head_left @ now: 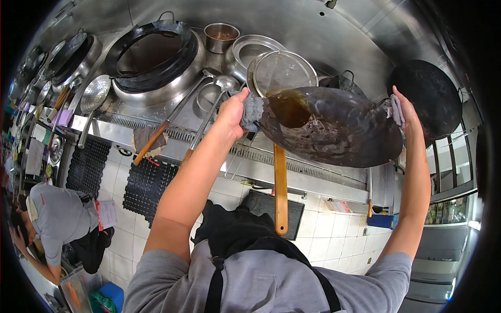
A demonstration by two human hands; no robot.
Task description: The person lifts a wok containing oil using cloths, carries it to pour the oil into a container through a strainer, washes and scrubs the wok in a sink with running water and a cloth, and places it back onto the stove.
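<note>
A large dark wok (342,133) is held up and tilted, its left side lower. My left hand (232,112) is closed on its left end through a grey cloth (253,111). On the other end, my right hand (406,110) grips through another grey cloth (395,109). Brown oil (287,108) is pooled at the wok's left side, near the rim. Just behind that side, a round mesh strainer (284,72) rests over a metal pot. A long wooden handle (281,193) sticks out from beneath the wok; where it joins is hidden.
Left of the wok lie a ladle (226,83) and a perforated skimmer (96,93). A burner ring (151,49) and a small steel pot (221,36) stand behind. Another wok (425,99) leans at right. A co-worker (62,219) bends at lower left.
</note>
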